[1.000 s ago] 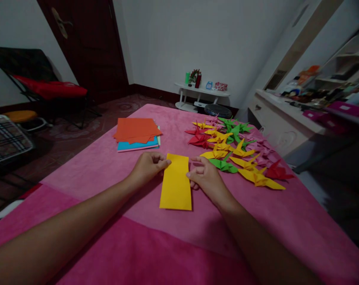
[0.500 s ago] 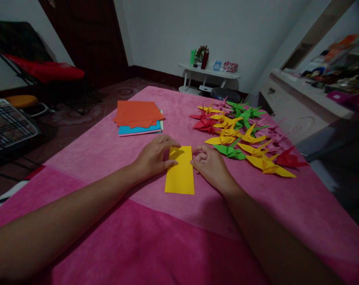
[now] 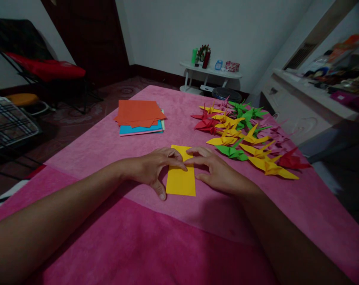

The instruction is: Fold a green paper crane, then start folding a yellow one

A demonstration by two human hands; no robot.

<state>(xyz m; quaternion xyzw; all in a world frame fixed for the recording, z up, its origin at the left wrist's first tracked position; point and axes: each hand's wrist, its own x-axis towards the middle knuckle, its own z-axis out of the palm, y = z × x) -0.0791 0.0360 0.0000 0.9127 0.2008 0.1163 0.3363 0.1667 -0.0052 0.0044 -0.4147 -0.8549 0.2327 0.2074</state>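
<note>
Pink surface point(image 3: 102, 158): left grip point(image 3: 160, 166) and right grip point(image 3: 213, 168), fingers spread; uneven pressure could skew the sheet point(image 3: 181, 184) beneath.

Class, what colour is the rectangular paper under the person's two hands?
The rectangular paper is plain yellow, seen best in the head view.

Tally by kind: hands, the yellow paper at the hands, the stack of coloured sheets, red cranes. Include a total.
Hands: 2 (left hand, right hand)
Yellow paper: 1
Stack of coloured sheets: 1
Red cranes: 3
Total: 7
</note>
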